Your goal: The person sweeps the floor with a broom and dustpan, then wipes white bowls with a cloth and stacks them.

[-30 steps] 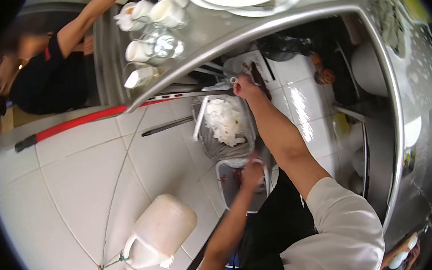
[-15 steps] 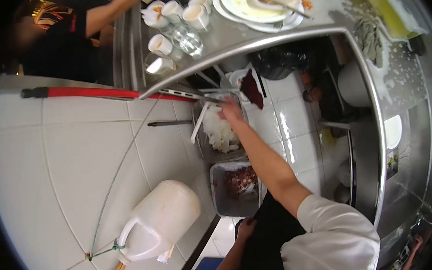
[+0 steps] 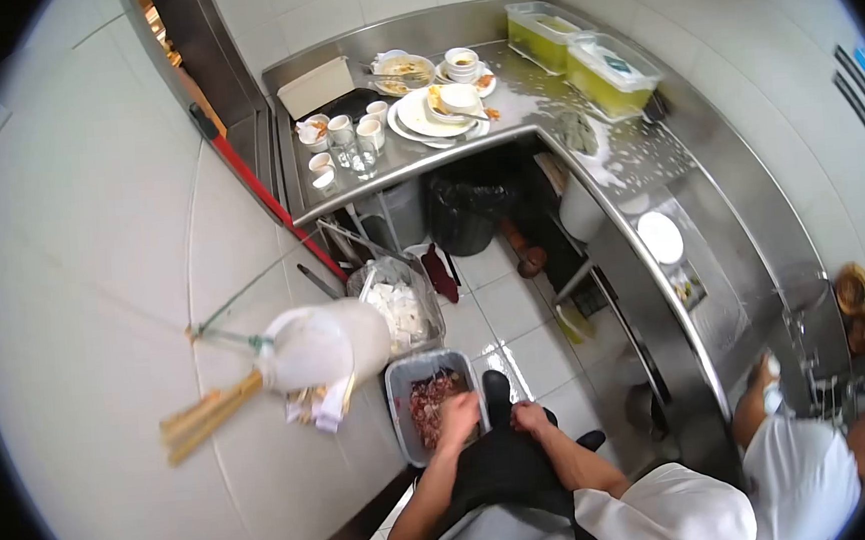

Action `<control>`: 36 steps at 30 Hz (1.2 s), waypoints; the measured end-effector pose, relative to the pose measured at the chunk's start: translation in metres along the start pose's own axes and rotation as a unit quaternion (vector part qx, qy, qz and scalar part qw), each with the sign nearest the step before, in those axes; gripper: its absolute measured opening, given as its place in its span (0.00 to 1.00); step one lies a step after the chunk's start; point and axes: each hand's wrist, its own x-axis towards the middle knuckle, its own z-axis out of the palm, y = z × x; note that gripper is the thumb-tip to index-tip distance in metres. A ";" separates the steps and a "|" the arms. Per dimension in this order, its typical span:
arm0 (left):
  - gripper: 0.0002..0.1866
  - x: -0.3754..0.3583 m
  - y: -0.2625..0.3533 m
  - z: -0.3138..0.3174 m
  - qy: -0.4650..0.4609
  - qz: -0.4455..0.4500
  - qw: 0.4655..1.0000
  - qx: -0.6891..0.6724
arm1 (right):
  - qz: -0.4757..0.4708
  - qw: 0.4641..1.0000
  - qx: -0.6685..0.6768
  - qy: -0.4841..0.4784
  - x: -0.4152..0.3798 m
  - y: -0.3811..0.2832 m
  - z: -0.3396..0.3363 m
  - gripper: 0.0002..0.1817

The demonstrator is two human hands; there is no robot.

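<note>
My left hand point(image 3: 460, 416) is curled closed above the right side of a grey bin point(image 3: 394, 393) holding reddish food scraps point(image 3: 427, 403). My right hand point(image 3: 530, 417) is closed too, in front of my black apron point(image 3: 487, 482) and to the right of that bin. Whatever either hand might hold is hidden or too small to name. Beyond the grey bin, a clear plastic-lined bin point(image 3: 434, 322) contains crumpled white paper point(image 3: 395, 308).
A steel counter point(image 3: 488, 138) carries stacked plates point(image 3: 420, 122), several cups point(image 3: 370, 132) and tubs of yellow-green liquid point(image 3: 605, 82). A white jug point(image 3: 327, 343) hangs left. A black-bagged bin point(image 3: 464, 213) stands underneath. Another person point(image 3: 803, 475) works at right.
My right hand has drawn back from the bin of white paper to the front of my body. My left hand is now over the grey bin. The view has shifted, showing more counter.
</note>
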 end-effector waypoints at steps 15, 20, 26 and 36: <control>0.06 -0.355 0.235 0.134 -0.651 0.518 0.549 -0.086 | 0.061 0.970 -0.160 0.172 -0.241 0.200 -0.031 0.27; 0.08 -0.450 0.221 0.201 -0.592 0.623 0.415 -0.297 | -0.125 0.981 -0.128 0.081 -0.297 0.185 0.002 0.25; 0.06 -0.530 0.168 0.259 -0.683 0.536 0.380 -0.318 | -0.121 0.972 -0.132 0.153 -0.299 0.302 0.018 0.25; 0.10 -0.584 -0.077 0.272 -0.917 0.256 0.202 0.228 | 0.027 0.958 0.121 0.259 -0.452 0.451 0.056 0.22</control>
